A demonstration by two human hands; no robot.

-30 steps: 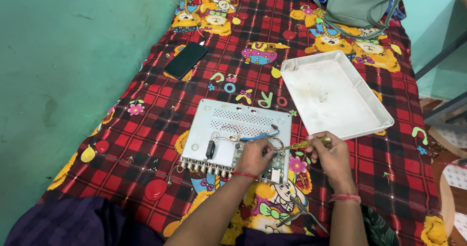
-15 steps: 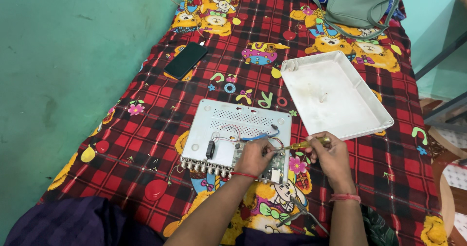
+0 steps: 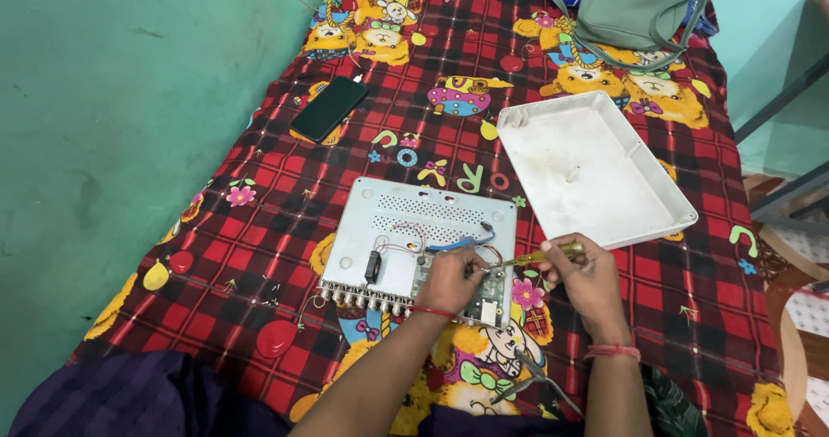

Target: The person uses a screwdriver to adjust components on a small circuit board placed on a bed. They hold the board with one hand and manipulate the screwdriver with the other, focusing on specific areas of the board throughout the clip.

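On a bed [image 3: 285, 186] covered with a red checked cartoon sheet lies an opened white electronics box [image 3: 406, 230], its perforated base up and thin wires looped across it. The left hand [image 3: 451, 280] rests on the green circuit board [image 3: 488, 294] at the box's near right corner. The right hand [image 3: 585, 273] grips a yellow-handled screwdriver [image 3: 540, 256], its shaft pointing left toward the board (the tip is hidden by the left hand). Just beyond the right hand lies the white lid [image 3: 596, 174], inner side up. A black phone [image 3: 329, 108] lies well apart near the green wall [image 3: 112, 143], and a grey-green bag [image 3: 635, 5] sits at the far end of the bed.
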